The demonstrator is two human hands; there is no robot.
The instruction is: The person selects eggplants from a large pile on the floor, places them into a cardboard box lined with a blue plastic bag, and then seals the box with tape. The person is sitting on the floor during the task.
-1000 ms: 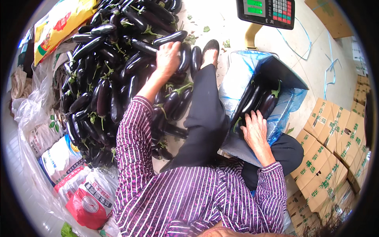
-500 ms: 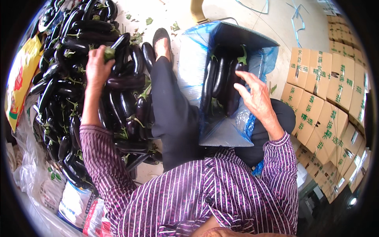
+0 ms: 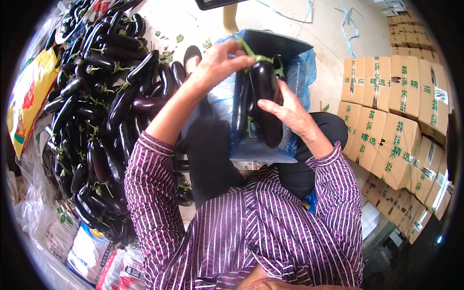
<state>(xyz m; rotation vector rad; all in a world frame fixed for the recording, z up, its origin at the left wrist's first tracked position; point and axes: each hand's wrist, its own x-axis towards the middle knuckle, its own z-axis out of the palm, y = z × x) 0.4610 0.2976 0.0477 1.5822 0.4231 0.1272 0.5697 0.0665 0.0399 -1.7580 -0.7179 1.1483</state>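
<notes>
Purple-black and glossy, one large eggplant [image 3: 266, 92] is held between two bare hands over the opening of a box [image 3: 287, 42]. Its green stem points to the far side, its rounded end to the near side. I cannot tell whether it touches the eggplants [image 3: 241, 108] lying lengthwise in the box beneath it.

The left hand [image 3: 223, 63] has a narrow pinch at the stem end, thumb and fingers close about the green cap. The right hand [image 3: 288, 110] cups the right side of the same eggplant, its thumb laid across the dark skin; some of its fingertips are hidden from me.

Thin blue plastic film [image 3: 302, 84] lines the box and spills over its sides. The person, in a purple shirt [image 3: 217, 227] with white stripes and dark trousers [image 3: 208, 154], has a leg on each side of it.

To the left spreads a big heap of eggplants [image 3: 104, 159], with a yellow bag [image 3: 34, 92] along its far-left edge and white and red sacks [image 3: 92, 251] at its near end. To the right stand stacked brown cartons [image 3: 379, 140]. Beyond the box, leaf scraps [image 3: 180, 38] and blue strapping [image 3: 349, 29] lie on the pale floor [image 3: 285, 14].
</notes>
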